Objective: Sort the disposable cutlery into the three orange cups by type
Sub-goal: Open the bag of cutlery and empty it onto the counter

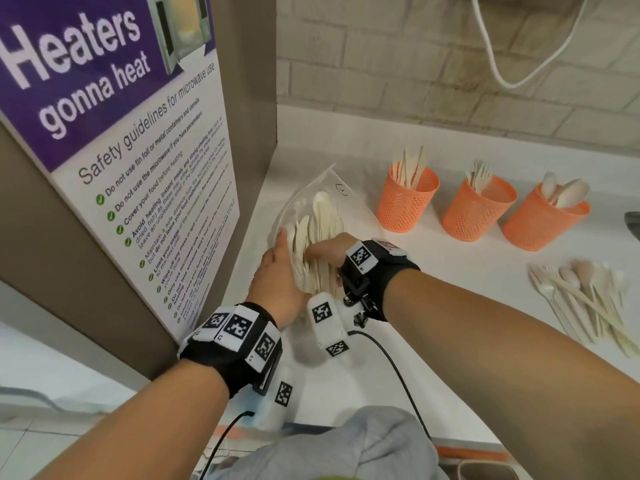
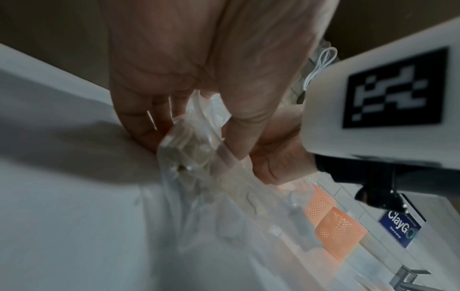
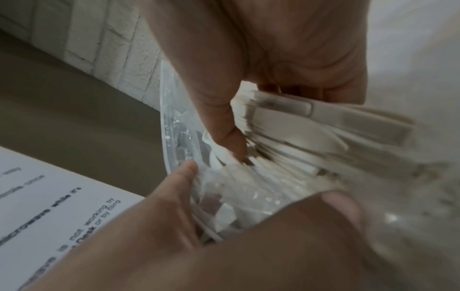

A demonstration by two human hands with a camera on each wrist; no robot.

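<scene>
Cutlery point(image 1: 320, 233) of a pale cream colour filled a clear plastic bag point(image 1: 332, 188) that lay on the white counter point(image 1: 450, 271), close to the corner by the brown panel with its purple and white microwave safety poster point(image 1: 114, 133). Both hands worked at the bag's near end. The left hand point(image 1: 280, 282) held the bag's left edge, its thumb and fingers curled round the crumpled plastic, as the left wrist view showed. The right hand point(image 1: 329, 252) reached into the bag's mouth, and in the right wrist view its fingers point(image 3: 224, 126) were closed round a fanned bundle of handles; the pieces in the bundle were too blurred to count. Three orange mesh cups stood in a row to the right of the bag, apart from it: the left cup point(image 1: 407, 200) held knives, about four of them, the middle cup point(image 1: 478, 211) held a cluster of forks, and the right cup point(image 1: 542, 220) held spoons, three or so showing above the rim. One loose pile of mixed cutlery point(image 1: 585, 299) lay on the counter nearer the person and well to the right. A white cable point(image 1: 498, 64) hung against the pale brick wall behind the cups.
</scene>
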